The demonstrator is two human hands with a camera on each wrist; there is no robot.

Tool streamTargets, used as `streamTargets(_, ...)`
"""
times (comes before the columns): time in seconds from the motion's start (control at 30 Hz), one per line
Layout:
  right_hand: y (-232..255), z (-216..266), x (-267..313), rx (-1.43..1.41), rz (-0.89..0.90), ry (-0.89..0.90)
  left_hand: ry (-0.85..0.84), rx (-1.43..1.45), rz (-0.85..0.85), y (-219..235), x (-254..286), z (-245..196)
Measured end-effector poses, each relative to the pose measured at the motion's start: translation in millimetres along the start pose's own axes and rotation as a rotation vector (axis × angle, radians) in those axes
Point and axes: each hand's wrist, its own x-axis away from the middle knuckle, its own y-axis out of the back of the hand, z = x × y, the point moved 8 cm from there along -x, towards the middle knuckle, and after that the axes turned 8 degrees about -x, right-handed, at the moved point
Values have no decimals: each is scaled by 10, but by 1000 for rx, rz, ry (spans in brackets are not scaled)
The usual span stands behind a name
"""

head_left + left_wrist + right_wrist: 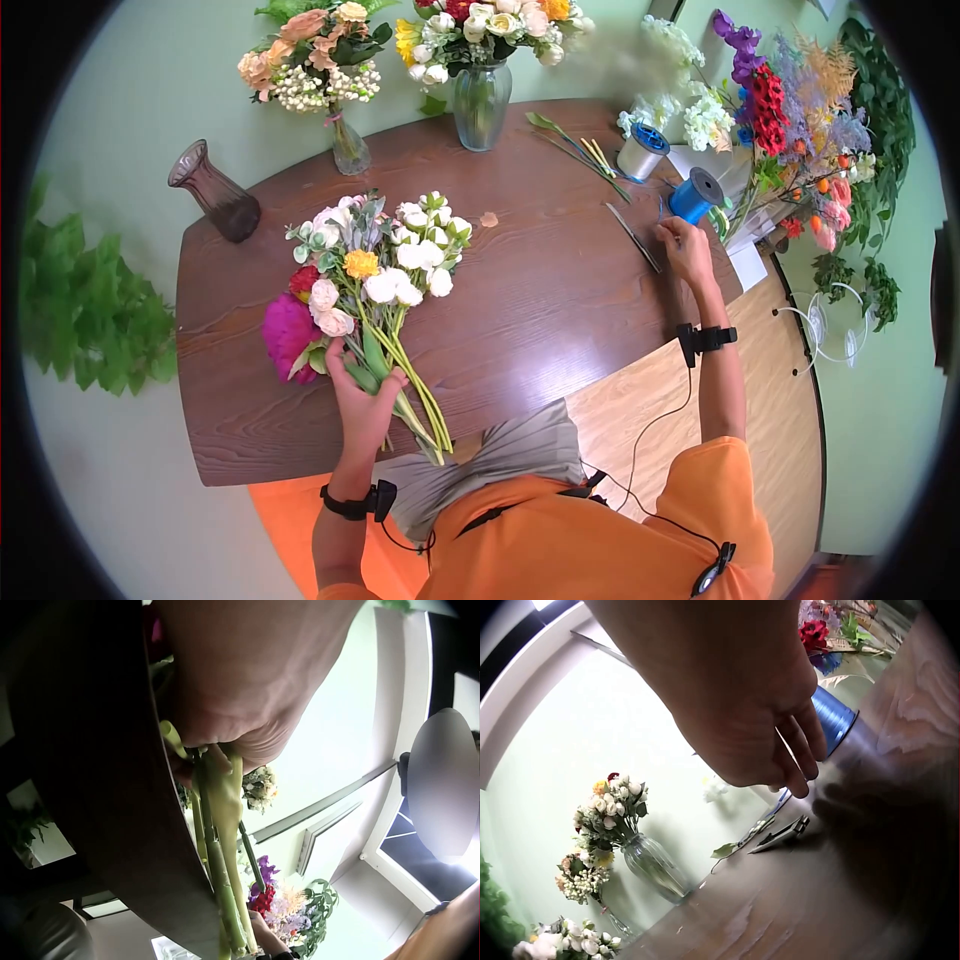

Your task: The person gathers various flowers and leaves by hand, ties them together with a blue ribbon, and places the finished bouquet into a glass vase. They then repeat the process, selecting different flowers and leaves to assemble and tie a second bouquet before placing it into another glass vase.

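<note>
A mixed bouquet (420, 255) of white, pink, yellow and magenta flowers lies at the left of the table. My left hand (365, 408) grips its stems from the near side. In the left wrist view the left hand (255, 682) is around the green stems (219, 862), its fingers partly hidden. Beside the blue ribbon spool (695, 195), my right hand (690, 255) has its fingers loosely bent. The right wrist view shows the right hand (735, 712) with fingertips just beside the blue spool (832, 718); whether they touch the loose ribbon cannot be told.
A metal cutting tool (632, 238) and cut stems (575, 150) lie left of the right hand. Behind them stands a white-and-blue spool (642, 152). Glass vases (482, 105) line the back edge, with a dark vase (222, 195) at left. Colourful flowers (770, 110) fill the right.
</note>
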Motion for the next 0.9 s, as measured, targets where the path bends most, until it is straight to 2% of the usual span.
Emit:
streamTargets(0.13, 38, -34, 68, -88, 110, 38, -4, -17, -6, 3, -1, -16)
streamTargets(0.2, 110, 153, 167, -70, 256, 191, -8, -13, -2, 1, -9, -12)
streamTargets(0.27, 242, 256, 195, -54, 310, 160, -25, -34, -18, 7, 0, -22)
streamTargets(0.33, 478, 355, 211, 285, 157, 188, -22, -30, -14, 7, 3, -7)
streamTargets(0.4, 603, 606, 257, 299, 102, 196, -25, -28, -11, -3, 4, -16)
streamTargets(0.5, 623, 1086, 343, 147, 33, 252, -15, -32, -12, -5, -2, 4)
streamTargets(0.6, 263, 1749, 517, -315, 145, 373, -54, -107, -26, -7, 17, -35)
streamTargets(0.67, -187, 2105, 682, -461, 413, 249, -132, -218, -37, 19, 6, -49)
streamTargets(0.73, -791, 2405, 927, -702, 688, 152, -138, -267, -49, 25, 48, -123)
streamTargets(0.8, -1347, 2667, 1181, -800, 902, 102, -101, -179, 40, 22, 96, -147)
streamTargets(0.9, -1860, 2948, 1459, -921, 1070, 12, -104, -104, 36, 124, 243, -260)
